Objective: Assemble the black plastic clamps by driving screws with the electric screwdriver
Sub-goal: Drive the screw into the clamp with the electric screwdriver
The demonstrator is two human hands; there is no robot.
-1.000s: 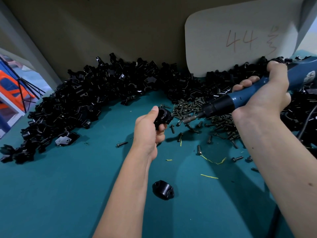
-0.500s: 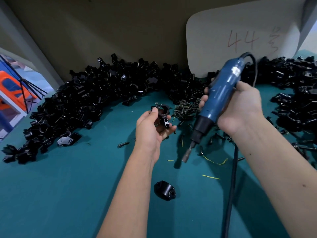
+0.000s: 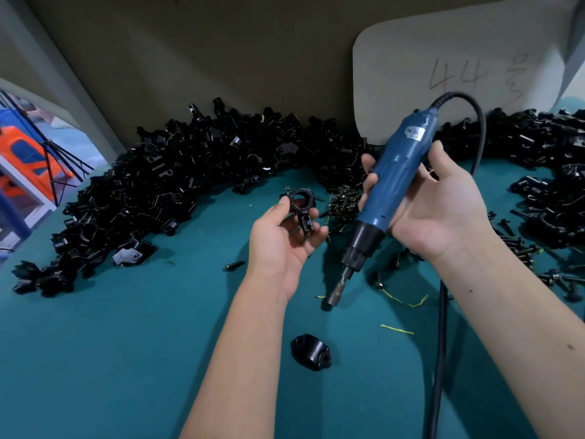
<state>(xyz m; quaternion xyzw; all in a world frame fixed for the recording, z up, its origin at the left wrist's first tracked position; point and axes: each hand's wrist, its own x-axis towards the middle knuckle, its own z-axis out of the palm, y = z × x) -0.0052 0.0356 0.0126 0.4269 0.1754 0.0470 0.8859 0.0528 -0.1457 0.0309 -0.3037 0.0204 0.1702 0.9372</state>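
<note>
Left hand, palm up, holds a black clamp in its fingertips, above the teal table at centre. Right hand grips the blue electric screwdriver just right of the clamp, bit angled down and left, clear of the table. Loose screws lie just beyond; clamp pile along far edge; single clamp half near, between the forearms.

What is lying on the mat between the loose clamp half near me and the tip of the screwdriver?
In the head view, only bare teal mat separates the clamp half from the screwdriver tip; yellow scraps lie off to the right.
</note>
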